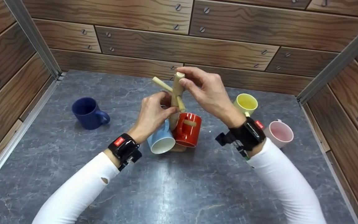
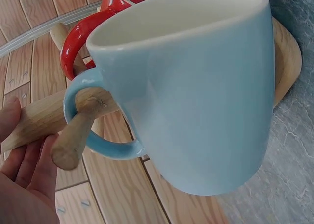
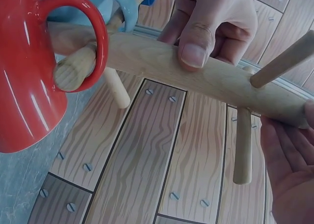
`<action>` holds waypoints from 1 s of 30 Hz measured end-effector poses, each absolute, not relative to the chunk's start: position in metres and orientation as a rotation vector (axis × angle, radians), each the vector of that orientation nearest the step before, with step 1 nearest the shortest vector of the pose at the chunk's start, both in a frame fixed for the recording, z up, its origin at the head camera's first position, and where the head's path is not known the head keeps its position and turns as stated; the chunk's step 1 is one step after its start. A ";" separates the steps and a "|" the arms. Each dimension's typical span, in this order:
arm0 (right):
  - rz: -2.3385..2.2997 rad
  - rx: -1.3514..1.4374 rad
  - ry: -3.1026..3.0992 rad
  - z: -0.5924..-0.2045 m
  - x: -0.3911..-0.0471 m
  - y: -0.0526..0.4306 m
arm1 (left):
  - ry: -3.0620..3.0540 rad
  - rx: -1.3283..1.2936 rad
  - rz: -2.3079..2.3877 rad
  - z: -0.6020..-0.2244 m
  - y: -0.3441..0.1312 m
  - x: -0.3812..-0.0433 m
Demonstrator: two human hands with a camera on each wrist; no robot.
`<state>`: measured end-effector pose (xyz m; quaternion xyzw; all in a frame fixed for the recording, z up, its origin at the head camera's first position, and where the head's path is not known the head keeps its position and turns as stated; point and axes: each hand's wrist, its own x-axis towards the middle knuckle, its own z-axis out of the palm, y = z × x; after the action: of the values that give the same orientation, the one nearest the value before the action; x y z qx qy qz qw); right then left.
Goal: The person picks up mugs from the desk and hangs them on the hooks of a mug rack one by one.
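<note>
A wooden mug tree (image 1: 178, 87) stands on the grey marbled tabletop, with pegs sticking out from its post. My left hand (image 1: 152, 112) grips the post around its middle, thumb and fingers on opposite sides. Near the top, my right hand (image 1: 210, 93) holds the same post between thumb and fingers. A light blue mug (image 2: 196, 101) hangs by its handle from a lower peg. Beside it, a red mug (image 3: 29, 77) hangs from another low peg, which pokes through its handle. Upper pegs (image 3: 244, 150) carry no mug. Part of the base (image 2: 287, 62) shows behind the light blue mug.
A dark blue mug (image 1: 87, 116) stands on the left, its handle toward the middle. On the right are a yellow mug (image 1: 242, 105), partly behind my right wrist, and a pink mug (image 1: 278, 135). Wood-patterned walls (image 1: 141, 40) enclose the back and sides.
</note>
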<state>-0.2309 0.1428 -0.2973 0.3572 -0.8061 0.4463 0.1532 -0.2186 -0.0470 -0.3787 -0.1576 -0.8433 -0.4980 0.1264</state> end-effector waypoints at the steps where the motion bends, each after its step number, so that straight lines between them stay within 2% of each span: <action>1: 1.278 1.012 -2.312 -0.297 -0.230 0.144 | -2.459 -0.462 -1.441 -0.379 -0.046 -0.219; 30: 1.128 0.757 -2.254 -0.292 -0.225 0.173 | -2.478 -0.693 -1.628 -0.375 -0.014 -0.225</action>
<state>-0.2250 0.1725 -0.2922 0.2783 -0.8287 0.4149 0.2522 -0.2255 -0.0140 -0.3753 -0.2274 -0.8129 -0.5340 0.0486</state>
